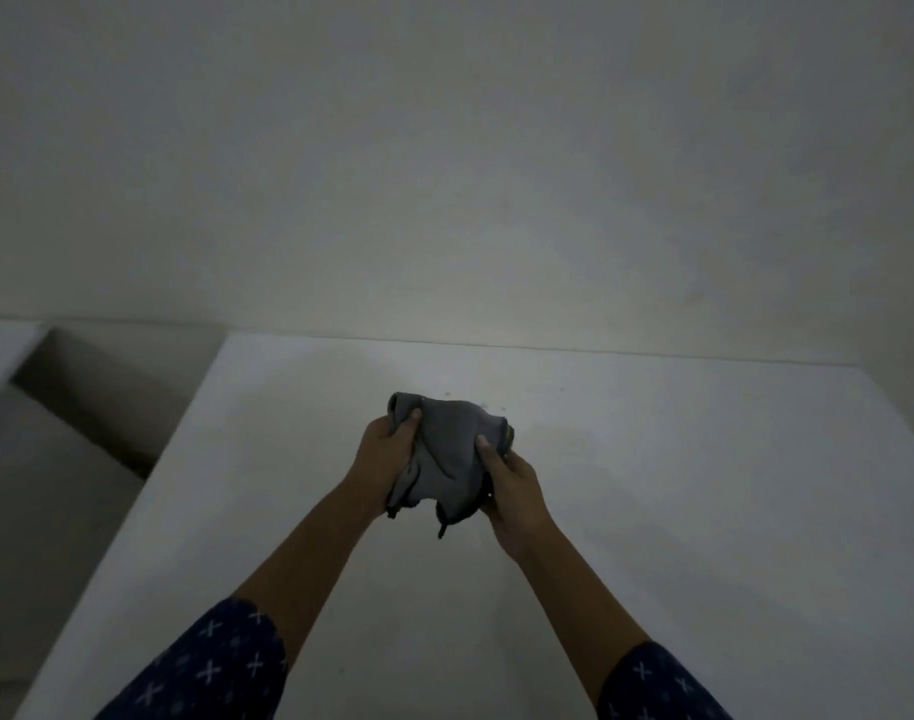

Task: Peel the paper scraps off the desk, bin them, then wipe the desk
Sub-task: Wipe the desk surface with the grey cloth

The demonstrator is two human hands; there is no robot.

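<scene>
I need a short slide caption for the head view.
Both hands, left and right, hold a bunched grey cloth above the white desk.

- Both forearms are bare and reach forward, coming closer to each other toward the wrists.
- The left grip [385,449] is curled round the left side of a grey cloth [444,459], with its thumb lying on top of the fabric.
- The right grip [512,491] holds the right side the same way, thumb on top; its fingers are hidden under the cloth.
- Dark blue sleeves [211,667] with white crosses end near the elbows.
</scene>
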